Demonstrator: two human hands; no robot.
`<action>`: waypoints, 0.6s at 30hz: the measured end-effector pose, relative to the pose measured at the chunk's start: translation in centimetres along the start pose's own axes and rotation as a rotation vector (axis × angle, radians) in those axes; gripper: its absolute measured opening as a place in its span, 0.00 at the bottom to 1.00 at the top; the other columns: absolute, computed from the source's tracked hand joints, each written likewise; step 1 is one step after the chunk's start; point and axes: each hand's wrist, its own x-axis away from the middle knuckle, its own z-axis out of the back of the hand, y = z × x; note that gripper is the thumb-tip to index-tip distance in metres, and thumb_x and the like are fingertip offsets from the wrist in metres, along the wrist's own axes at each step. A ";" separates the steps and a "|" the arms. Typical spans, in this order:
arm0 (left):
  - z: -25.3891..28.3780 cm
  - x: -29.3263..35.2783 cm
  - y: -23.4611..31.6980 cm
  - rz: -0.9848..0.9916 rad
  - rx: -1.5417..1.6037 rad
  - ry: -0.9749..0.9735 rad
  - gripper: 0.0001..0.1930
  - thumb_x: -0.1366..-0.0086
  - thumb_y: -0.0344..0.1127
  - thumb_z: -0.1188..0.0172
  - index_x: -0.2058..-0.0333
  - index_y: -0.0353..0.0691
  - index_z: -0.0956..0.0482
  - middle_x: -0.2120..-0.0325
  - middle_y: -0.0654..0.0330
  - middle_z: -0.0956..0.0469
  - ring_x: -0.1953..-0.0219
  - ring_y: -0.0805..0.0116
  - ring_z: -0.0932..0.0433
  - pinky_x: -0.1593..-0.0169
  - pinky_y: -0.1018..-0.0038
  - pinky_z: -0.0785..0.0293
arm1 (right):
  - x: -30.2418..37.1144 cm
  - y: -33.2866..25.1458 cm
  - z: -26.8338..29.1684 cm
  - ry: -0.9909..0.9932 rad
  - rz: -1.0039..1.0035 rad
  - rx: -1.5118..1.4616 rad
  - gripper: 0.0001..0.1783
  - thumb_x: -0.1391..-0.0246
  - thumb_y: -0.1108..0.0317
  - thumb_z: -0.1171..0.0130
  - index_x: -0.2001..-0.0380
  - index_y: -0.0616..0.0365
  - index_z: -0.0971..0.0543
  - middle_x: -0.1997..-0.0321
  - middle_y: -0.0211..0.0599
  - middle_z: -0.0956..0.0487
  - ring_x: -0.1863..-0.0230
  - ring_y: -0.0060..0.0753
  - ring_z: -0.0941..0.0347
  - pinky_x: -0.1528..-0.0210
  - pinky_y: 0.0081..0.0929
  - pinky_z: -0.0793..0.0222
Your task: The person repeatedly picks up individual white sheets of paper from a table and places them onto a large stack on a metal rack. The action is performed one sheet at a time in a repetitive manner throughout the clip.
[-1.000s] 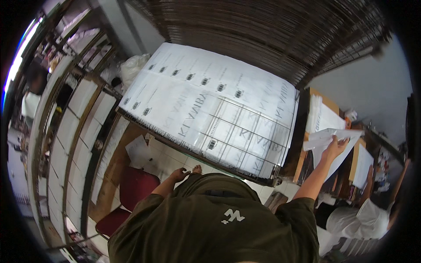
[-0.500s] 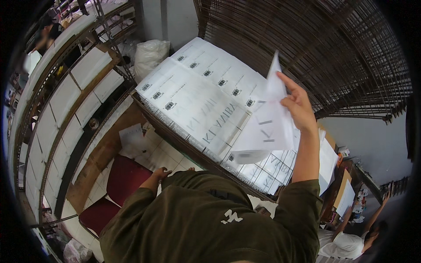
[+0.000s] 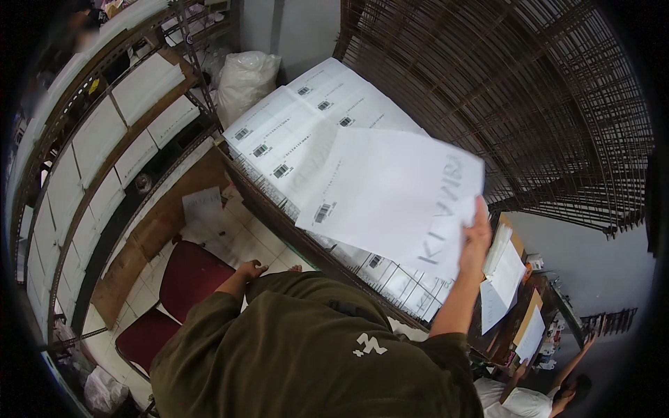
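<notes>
My right hand (image 3: 477, 240) grips a large white printed sheet (image 3: 397, 188) by its right edge. The sheet is spread nearly flat above a rack (image 3: 327, 252) of white sheets, hiding part of them. Big grey lettering runs along its right side, and a small dark block print marks its lower left corner. Several similar printed sheets (image 3: 293, 125) lie on the rack below and behind it. My left hand (image 3: 251, 269) hangs beside my body, its fingers loosely curled and apart, with nothing visible in it.
Stacked wire racks (image 3: 474, 90) lean over the far right side. Shelving (image 3: 104, 160) with white sheets stands at the left, near a dark red chair (image 3: 191, 282) and a stuffed white sack (image 3: 247, 83). At lower right, a person in a white shirt (image 3: 526, 403) stands near a white sheet (image 3: 531, 334).
The sheet, earlier folded and raised in my right hand, is now spread out flatter over the rack. My right hand has come lower and nearer. The left hand stays about the same.
</notes>
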 end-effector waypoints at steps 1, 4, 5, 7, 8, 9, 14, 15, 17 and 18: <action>-0.2 -0.1 0.0 -0.017 -0.024 0.022 0.37 0.47 0.64 0.47 0.50 0.36 0.30 0.57 0.45 0.26 0.52 0.50 0.28 0.49 0.63 0.34 | 1.0 3.2 0.6 0.038 -0.058 0.012 0.44 0.72 0.85 0.59 0.40 0.65 0.42 0.35 0.44 0.42 0.36 0.35 0.45 0.36 0.25 0.51; -0.4 -1.2 -1.2 -0.030 0.006 -0.038 0.37 0.47 0.64 0.48 0.50 0.36 0.30 0.55 0.45 0.26 0.51 0.50 0.29 0.48 0.62 0.34 | 3.6 11.9 1.0 0.103 -0.240 0.022 0.43 0.67 0.89 0.60 0.39 0.63 0.43 0.34 0.41 0.44 0.36 0.32 0.46 0.39 0.22 0.48; 0.1 -1.0 -0.8 -0.025 -0.011 -0.033 0.38 0.47 0.65 0.48 0.50 0.37 0.30 0.54 0.45 0.28 0.50 0.50 0.30 0.47 0.62 0.35 | 4.4 14.2 1.0 0.117 -0.289 0.004 0.42 0.65 0.89 0.59 0.39 0.63 0.44 0.34 0.40 0.44 0.36 0.32 0.46 0.41 0.21 0.46; 2.0 -0.5 0.9 -0.023 -0.055 -0.032 0.38 0.47 0.66 0.49 0.49 0.38 0.30 0.52 0.43 0.30 0.47 0.49 0.33 0.45 0.62 0.37 | 5.7 19.1 2.1 0.129 -0.320 -0.032 0.41 0.61 0.89 0.58 0.38 0.61 0.46 0.35 0.38 0.42 0.40 0.31 0.41 0.46 0.19 0.40; 2.7 -0.3 1.2 -0.023 -0.051 -0.024 0.38 0.47 0.66 0.49 0.49 0.38 0.30 0.51 0.44 0.30 0.47 0.49 0.33 0.45 0.62 0.37 | 5.9 18.9 1.4 0.137 -0.393 -0.014 0.41 0.61 0.88 0.57 0.38 0.60 0.46 0.35 0.38 0.42 0.41 0.30 0.40 0.48 0.19 0.39; 3.3 -0.2 1.5 -0.023 -0.046 -0.017 0.38 0.47 0.65 0.49 0.49 0.37 0.30 0.51 0.44 0.30 0.47 0.49 0.33 0.45 0.62 0.37 | 6.2 18.8 0.6 0.145 -0.466 0.006 0.41 0.60 0.88 0.57 0.38 0.58 0.46 0.36 0.38 0.42 0.42 0.30 0.39 0.50 0.19 0.38; 5.0 0.2 1.9 0.002 -0.053 -0.005 0.38 0.46 0.65 0.50 0.49 0.37 0.31 0.51 0.45 0.30 0.46 0.49 0.34 0.44 0.62 0.38 | 7.0 22.3 1.7 0.114 -0.416 0.065 0.41 0.60 0.88 0.56 0.38 0.56 0.45 0.36 0.37 0.42 0.45 0.29 0.37 0.53 0.19 0.36; 5.0 0.1 1.7 0.004 -0.063 -0.012 0.38 0.46 0.65 0.50 0.49 0.37 0.31 0.51 0.46 0.30 0.46 0.49 0.34 0.44 0.62 0.38 | 7.0 22.9 1.9 0.115 -0.403 0.071 0.41 0.60 0.88 0.56 0.38 0.56 0.45 0.36 0.37 0.43 0.44 0.29 0.37 0.52 0.20 0.36; 5.0 0.2 1.8 0.011 -0.080 -0.023 0.38 0.46 0.66 0.51 0.48 0.37 0.31 0.50 0.46 0.31 0.46 0.50 0.34 0.44 0.62 0.38 | 6.9 23.7 2.3 0.117 -0.376 0.085 0.41 0.60 0.88 0.56 0.37 0.56 0.45 0.35 0.38 0.43 0.44 0.29 0.37 0.51 0.21 0.37; 4.9 0.5 2.0 0.015 -0.088 -0.027 0.38 0.46 0.66 0.51 0.48 0.38 0.32 0.50 0.46 0.31 0.45 0.50 0.34 0.44 0.63 0.38 | 6.9 23.9 2.3 0.108 -0.365 0.084 0.41 0.60 0.88 0.56 0.37 0.56 0.45 0.35 0.38 0.43 0.43 0.30 0.38 0.50 0.21 0.37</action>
